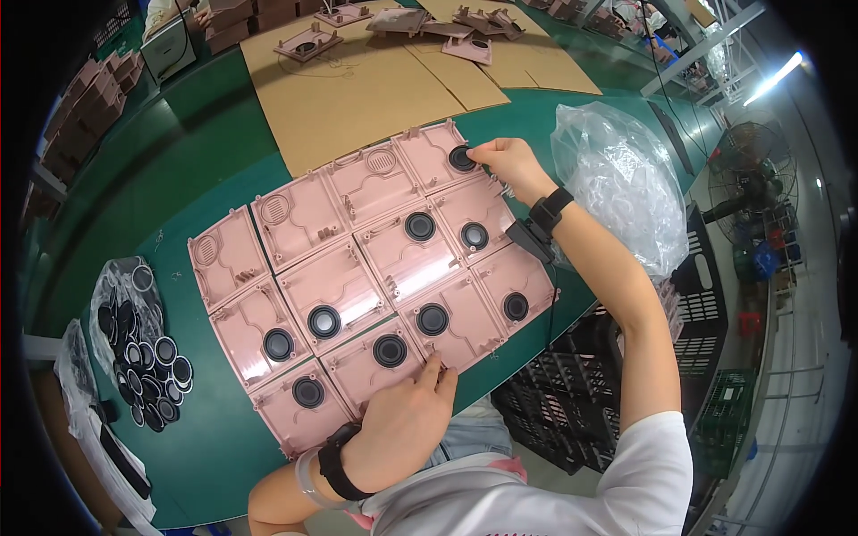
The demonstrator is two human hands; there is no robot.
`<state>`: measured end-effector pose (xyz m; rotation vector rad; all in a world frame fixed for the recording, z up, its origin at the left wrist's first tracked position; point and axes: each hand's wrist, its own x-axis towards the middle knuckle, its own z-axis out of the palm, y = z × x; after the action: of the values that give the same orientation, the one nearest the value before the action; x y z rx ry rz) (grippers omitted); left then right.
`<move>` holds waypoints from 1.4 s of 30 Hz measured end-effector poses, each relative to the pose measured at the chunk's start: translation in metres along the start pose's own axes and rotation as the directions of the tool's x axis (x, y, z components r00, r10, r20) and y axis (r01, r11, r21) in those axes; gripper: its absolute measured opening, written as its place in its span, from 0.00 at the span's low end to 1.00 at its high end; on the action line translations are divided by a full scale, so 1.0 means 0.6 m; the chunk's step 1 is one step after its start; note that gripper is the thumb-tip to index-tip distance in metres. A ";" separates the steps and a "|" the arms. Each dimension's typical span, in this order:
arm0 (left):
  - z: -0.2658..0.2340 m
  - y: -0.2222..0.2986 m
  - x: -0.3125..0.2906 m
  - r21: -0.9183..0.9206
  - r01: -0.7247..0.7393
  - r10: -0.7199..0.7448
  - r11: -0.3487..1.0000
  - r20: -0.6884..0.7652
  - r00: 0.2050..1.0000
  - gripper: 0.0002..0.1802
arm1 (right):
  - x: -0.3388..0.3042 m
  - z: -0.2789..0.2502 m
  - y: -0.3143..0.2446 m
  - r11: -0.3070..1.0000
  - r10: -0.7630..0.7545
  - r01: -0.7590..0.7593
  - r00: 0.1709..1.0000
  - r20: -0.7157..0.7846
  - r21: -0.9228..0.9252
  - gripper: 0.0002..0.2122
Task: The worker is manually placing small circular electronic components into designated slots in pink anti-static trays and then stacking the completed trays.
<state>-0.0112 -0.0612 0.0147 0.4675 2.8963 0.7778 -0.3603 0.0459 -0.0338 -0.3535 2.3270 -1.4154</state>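
Observation:
Several pink plastic panels (335,284) lie side by side in a block of rows on the green table. On many of them sits a black round disc (323,321) with a raised ring, like a small speaker. At the far right corner of the block, my right hand (516,166) pinches the rim of a black disc (460,158), which rests in the corner panel. My left hand (413,415) lies over the near row, its fingers stretched out onto a panel's near edge, below another disc (432,319). Part of the nearest panels is hidden under that hand.
Loose black discs (154,380) spill from a clear bag on the left. A large clear plastic bag (618,183) stands at the right. Cardboard sheets (357,98) at the back carry more pink parts (308,42). Black crates (572,393) stand beside the table's right edge.

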 end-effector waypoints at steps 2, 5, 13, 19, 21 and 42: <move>-0.001 0.000 0.000 -0.003 0.002 -0.002 1.000 0.003 1.000 0.26 | -0.001 0.001 0.000 1.000 0.006 -0.007 1.000 -0.013 -0.024 0.08; -0.002 0.000 0.000 0.000 -0.013 0.013 1.000 0.004 1.000 0.26 | 0.001 0.000 0.002 0.998 -0.008 0.006 1.000 -0.027 -0.059 0.08; -0.002 0.001 0.000 -0.024 -0.007 0.007 1.000 0.004 1.000 0.26 | -0.009 0.008 -0.010 0.959 -0.108 0.092 0.993 -0.042 -0.269 0.12; -0.001 0.001 -0.001 -0.033 -0.009 0.009 0.999 0.006 1.000 0.26 | -0.004 0.018 -0.009 0.909 -0.156 0.111 0.985 -0.080 -0.402 0.15; 0.001 -0.001 -0.002 -0.028 -0.014 0.014 1.000 -0.004 1.000 0.26 | -0.009 0.022 -0.008 0.855 -0.251 0.168 0.962 -0.107 -0.490 0.14; -0.035 -0.002 0.016 -0.912 -0.213 -0.470 -0.352 -0.025 0.882 0.13 | -0.126 0.043 -0.083 0.700 -0.687 0.621 0.721 -0.093 -0.354 0.09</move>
<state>-0.0242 -0.0692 0.0318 -0.4164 1.0347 2.9709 -0.2809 0.0334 0.0150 -1.3078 2.7515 -1.4265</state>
